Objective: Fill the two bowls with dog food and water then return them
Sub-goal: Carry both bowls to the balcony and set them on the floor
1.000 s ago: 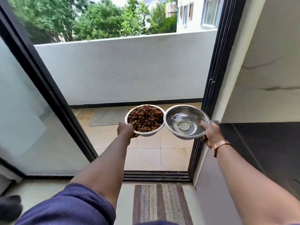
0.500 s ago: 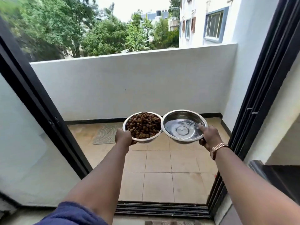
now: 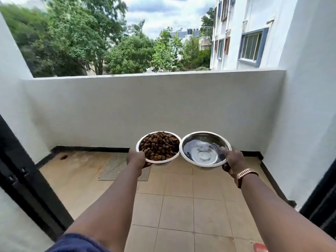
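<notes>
Bowls, two of them, sit side by side just below the middle of the frame, held up in the air over a tiled balcony floor, their rims touching or all but touching where they meet. The food bowl, on the left of the pair, is a round shiny metal dish heaped with brown dog food, the chunky pieces rising to about the level of its pale rim. The water bowl, on the right, is the same kind of polished steel dish; clear water lies in it, showing the raised ring of its base and dark reflections on its inner wall.

One hand holds each bowl. The left hand is closed around the near left rim of the food bowl, fingers hidden underneath. The right hand pinches the near right rim of the water bowl, thumb laid over the inside of the rim and fingers curled beneath. A rose-gold watch circles the right wrist, and a blue sleeve shows at the lower left edge of the frame.

Behind the bowls a white parapet wall crosses the middle of the frame. One grey mat lies on the tiles, partly hidden by the left forearm. A black door frame runs down the left side. Green trees fill the upper left, and one white building with blue-framed windows stands at the upper right.
</notes>
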